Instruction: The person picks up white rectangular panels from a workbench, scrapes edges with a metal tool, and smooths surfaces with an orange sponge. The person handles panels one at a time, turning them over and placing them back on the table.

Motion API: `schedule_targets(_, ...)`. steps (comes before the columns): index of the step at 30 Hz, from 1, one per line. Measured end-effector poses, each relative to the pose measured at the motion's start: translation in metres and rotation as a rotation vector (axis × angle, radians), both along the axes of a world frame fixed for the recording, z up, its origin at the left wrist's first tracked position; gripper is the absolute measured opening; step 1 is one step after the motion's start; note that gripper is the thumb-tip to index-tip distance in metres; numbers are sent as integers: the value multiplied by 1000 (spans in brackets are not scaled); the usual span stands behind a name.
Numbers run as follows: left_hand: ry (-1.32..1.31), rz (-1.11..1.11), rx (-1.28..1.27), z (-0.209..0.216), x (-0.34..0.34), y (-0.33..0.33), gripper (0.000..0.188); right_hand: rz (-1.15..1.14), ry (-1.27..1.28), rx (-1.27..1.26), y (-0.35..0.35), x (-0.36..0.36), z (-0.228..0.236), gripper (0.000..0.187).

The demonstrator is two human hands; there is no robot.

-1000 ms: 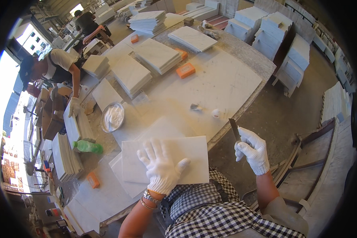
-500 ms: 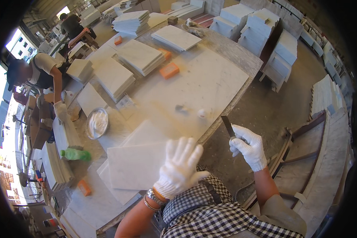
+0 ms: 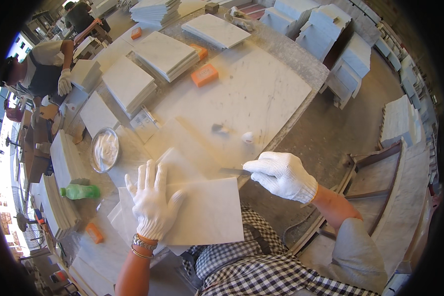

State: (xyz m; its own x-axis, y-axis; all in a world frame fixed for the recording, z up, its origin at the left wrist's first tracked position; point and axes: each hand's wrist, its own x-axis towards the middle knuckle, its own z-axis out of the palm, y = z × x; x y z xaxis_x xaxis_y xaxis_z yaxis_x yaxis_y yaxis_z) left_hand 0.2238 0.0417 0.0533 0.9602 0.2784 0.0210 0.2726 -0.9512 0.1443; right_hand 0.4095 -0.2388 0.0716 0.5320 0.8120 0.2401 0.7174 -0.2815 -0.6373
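My left hand (image 3: 154, 206), in a white knit glove, lies with its fingers spread on a white marble tile (image 3: 212, 212) close in front of me. More tiles lie partly hidden under it. My right hand (image 3: 283, 176), gloved too, pinches a dark narrow blade (image 3: 233, 171). The blade points left, just above the tile's far right corner; whether it touches the stone I cannot tell. Beyond my left hand stands a round metal bowl (image 3: 105, 150) with white paste in it.
Stacks of marble tiles (image 3: 128, 84) and orange blocks (image 3: 204, 75) cover the far part of the stone-topped table (image 3: 261, 93). A green bottle (image 3: 80, 191) lies at left. A co-worker (image 3: 44, 66) stands at the far left. Cut stone pieces (image 3: 350, 64) stand beyond the table at right.
My left hand has moved left and down onto the tile. My right hand has brought the blade left, over the tile's far edge. The co-worker's gloved hand has drawn back.
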Motion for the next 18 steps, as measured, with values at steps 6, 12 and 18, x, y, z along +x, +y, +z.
schedule_targets(6,-20,12,-16,0,1,1,81,145,-20,-68,11,13,1,24)
schedule_targets(12,-17,32,-48,2,2,0,82,255,-97,-112,17,20,3,23)
schedule_targets(18,-6,51,-77,4,3,0,83,286,-144,-143,19,23,7,24)
